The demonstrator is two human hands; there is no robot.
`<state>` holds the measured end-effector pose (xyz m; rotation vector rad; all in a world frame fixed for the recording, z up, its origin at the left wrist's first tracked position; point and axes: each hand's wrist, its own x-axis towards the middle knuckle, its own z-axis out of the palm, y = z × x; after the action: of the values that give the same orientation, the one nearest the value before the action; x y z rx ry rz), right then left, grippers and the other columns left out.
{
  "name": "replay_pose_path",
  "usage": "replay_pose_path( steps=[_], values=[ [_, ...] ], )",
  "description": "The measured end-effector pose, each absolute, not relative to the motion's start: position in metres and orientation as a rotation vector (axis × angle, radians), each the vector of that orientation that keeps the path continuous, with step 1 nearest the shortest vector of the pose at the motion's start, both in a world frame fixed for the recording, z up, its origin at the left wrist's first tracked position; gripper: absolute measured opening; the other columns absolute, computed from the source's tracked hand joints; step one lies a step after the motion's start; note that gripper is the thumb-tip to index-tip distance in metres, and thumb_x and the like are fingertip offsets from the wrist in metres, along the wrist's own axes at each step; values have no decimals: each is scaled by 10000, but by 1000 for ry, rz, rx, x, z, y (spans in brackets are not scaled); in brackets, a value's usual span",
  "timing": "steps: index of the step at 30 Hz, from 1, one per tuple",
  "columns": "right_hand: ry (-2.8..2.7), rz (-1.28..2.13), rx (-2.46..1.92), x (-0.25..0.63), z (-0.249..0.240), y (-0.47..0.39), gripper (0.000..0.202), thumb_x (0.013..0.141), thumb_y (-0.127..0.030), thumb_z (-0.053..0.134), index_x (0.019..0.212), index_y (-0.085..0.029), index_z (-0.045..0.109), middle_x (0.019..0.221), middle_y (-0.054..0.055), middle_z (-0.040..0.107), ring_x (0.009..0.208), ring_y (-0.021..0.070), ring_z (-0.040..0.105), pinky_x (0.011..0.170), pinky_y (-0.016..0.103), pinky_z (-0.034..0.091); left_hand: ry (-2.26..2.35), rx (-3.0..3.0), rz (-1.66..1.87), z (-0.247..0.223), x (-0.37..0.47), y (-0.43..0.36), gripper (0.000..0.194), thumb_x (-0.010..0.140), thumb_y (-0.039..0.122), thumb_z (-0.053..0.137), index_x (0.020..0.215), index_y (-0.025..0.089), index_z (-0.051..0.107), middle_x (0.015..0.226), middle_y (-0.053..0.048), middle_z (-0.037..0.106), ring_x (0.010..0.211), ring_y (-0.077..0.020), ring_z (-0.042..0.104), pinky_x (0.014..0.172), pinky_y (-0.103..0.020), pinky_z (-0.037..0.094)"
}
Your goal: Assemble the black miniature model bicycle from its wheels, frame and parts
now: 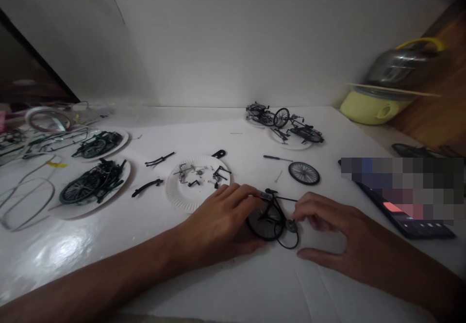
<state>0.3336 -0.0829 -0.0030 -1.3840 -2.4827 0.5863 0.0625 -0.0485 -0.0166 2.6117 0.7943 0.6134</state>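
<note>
A small black model bicycle frame [275, 201] with one spoked wheel [265, 222] fitted stands between my hands on the white table. My left hand [227, 218] grips the wheel from the left, fingers over its top and thumb at its lower edge. On the right, my right hand [327, 226] is beside the frame, its fingers curled near the chainring [290, 225] and its thumb held apart below. A thin black loop [298, 240] hangs under the chainring. Whether my right fingertips touch the frame is hard to tell.
A paper plate [173, 194] with small metal parts lies behind my left hand. Behind my right hand are a loose wheel [304, 173] and a screwdriver [273, 157]. Plates of model bikes stand left and back; a phone [418, 231] lies right.
</note>
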Motion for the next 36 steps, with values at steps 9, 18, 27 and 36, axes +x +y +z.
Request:
replay_pose_path(
  steps=[9,18,27,36],
  values=[
    [-2546,417,-1166,321,-10,-86,125,895,-270,624,1009,-246,578,1192,61,505,1040,204,592,857,332,517,785,2574,608,-20,64,-49,532,821,356,734,1260,157,509,1307,-104,537,1126,-246,543,980,-413,488],
    [-2454,335,-1019,313,-17,-84,102,918,-132,565,953,-221,600,1113,48,528,1029,174,570,848,315,489,780,2582,644,-24,65,-48,515,831,349,728,1249,155,500,1296,-105,537,1122,-229,540,975,-378,498],
    [-2314,309,-1102,298,-19,-85,107,919,-136,566,857,-201,624,985,50,586,913,172,618,791,320,522,805,2615,652,-25,67,-47,497,856,415,701,1238,169,501,1288,-91,548,1106,-225,544,961,-388,482],
    [-2284,249,-1054,296,-27,-82,98,915,-129,582,881,-200,641,963,48,575,889,169,598,768,326,515,828,2681,602,-20,67,-44,537,842,524,686,1214,178,512,1249,-73,583,1088,-243,547,935,-418,453]
  ],
)
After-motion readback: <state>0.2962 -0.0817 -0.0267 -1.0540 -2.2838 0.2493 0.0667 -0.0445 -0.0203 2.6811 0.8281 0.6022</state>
